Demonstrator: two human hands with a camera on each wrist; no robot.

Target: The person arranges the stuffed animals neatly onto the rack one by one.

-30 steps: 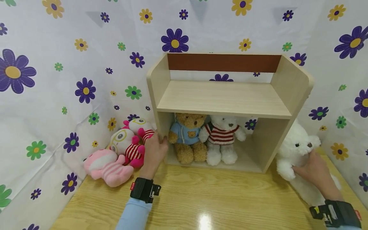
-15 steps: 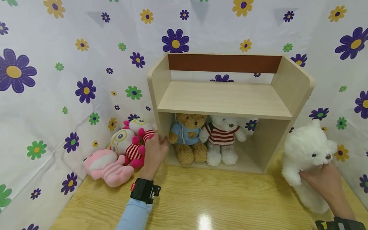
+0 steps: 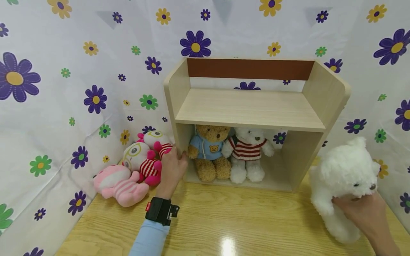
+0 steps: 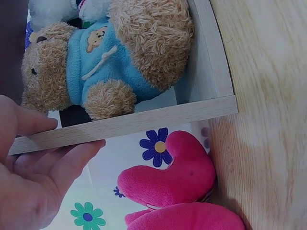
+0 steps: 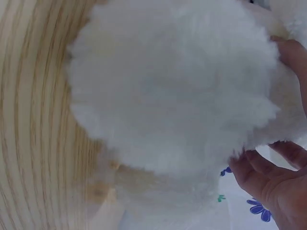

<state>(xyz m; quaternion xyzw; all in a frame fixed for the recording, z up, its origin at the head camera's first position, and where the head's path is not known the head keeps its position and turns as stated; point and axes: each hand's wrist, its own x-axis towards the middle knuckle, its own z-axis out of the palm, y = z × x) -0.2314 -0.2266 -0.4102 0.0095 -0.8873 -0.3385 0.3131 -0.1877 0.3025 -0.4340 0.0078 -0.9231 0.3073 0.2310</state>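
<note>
My left hand [image 3: 173, 168] grips the front edge of the left side panel of a pale wooden shelf [image 3: 250, 110], thumb inside and fingers outside [image 4: 33, 177]. In the shelf's lower bay sit a brown bear in a blue hoodie [image 3: 209, 151] and a white bear in a red striped sweater [image 3: 248, 153]. To the right of the shelf, my right hand [image 3: 363, 208] holds a fluffy white bear [image 3: 344, 177] from below, above the table. In the right wrist view its fur [image 5: 172, 86] fills the frame, with my fingers [image 5: 273, 182] curled round it.
A pink plush [image 3: 118, 185] and two red-striped plush toys with glasses [image 3: 144, 156] lie left of the shelf, against my left hand. The shelf's upper board is bare. A flowered cloth [image 3: 64, 89] walls the wooden table [image 3: 224, 220] at the back and sides.
My right hand has lifted the white bear from beside the shelf and brought it right and nearer the camera. The left hand has stayed on the shelf panel.
</note>
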